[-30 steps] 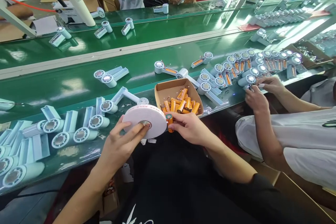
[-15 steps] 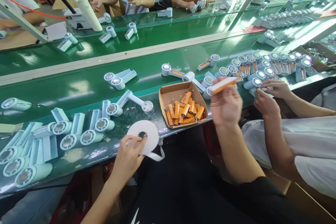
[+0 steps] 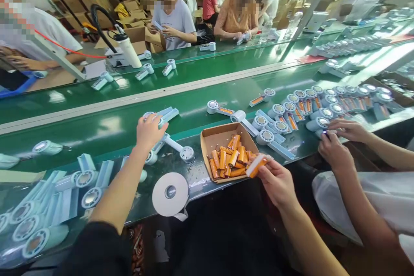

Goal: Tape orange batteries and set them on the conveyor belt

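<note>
My left hand reaches out over the green belt and closes on a pale blue fan housing in the near lane. My right hand holds an orange battery with a white strip on it, just right of a small cardboard box full of orange batteries. A white tape roll lies flat at the belt's front edge between my arms.
Several more fan housings lie at the near left, and a dense row at the right. A co-worker's hands work at my right. Other people sit across the far belt.
My left hand let go of the tape roll and reached forward to a fan housing. My right hand came down from the right with the battery to beside the box.
</note>
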